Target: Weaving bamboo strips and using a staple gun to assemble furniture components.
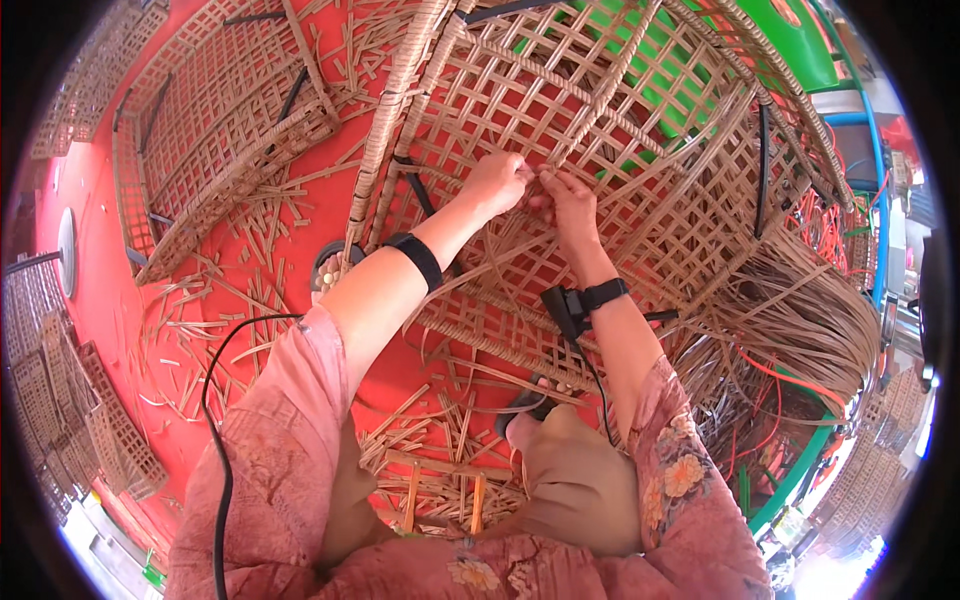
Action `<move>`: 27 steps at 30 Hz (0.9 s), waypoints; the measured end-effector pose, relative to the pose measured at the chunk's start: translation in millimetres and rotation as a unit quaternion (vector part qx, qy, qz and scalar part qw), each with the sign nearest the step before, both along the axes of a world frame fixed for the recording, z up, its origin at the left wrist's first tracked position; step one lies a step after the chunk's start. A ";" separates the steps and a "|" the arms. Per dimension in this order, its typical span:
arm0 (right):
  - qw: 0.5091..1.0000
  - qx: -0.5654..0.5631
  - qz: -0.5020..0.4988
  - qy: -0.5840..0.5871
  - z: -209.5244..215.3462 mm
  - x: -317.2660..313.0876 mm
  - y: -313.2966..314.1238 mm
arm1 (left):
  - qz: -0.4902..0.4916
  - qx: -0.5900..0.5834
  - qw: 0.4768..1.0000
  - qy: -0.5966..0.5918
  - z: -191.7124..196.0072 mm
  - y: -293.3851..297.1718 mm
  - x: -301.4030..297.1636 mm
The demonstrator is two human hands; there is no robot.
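A large open-weave basket frame of tan strips, with wrapped rims and black struts, stands in front of me. Inside its lattice my left hand is closed in a pinch at a thin weaving strip. My right hand, just beside it, also has its fingers closed on a weaving strip, thumb and forefinger nearly meeting the left hand's fingertips. Loose strip ends cross the lattice below both hands. The exact bit of strip between the fingertips is small and partly hidden by them.
Another woven basket frame lies at the far left. A thick bundle of brown strips hangs at the right. Cut strip scraps litter the red floor. A green plastic chair stands behind the lattice. Stacked woven panels line the left edge.
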State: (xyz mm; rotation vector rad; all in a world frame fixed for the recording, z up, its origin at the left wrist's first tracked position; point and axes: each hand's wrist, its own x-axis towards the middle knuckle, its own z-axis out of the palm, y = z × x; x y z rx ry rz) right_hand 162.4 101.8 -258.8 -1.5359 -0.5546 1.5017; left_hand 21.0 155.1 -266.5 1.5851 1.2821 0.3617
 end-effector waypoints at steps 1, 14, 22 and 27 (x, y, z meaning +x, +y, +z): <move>1.000 -0.003 0.003 0.002 -1.5 -1.7 0.8 | -0.011 0.054 0.998 0.036 -3.0 0.6 -2.7; 0.969 0.052 -0.052 -0.238 -2.0 2.3 14.7 | -0.084 0.113 0.981 0.132 3.1 2.4 11.6; 0.963 0.041 -0.061 -0.258 10.8 1.3 19.1 | -0.066 0.137 0.986 0.071 4.4 -2.4 9.7; 0.950 0.071 -0.042 -0.303 0.7 9.1 22.1 | -0.056 0.165 0.983 0.063 -6.3 -5.6 10.7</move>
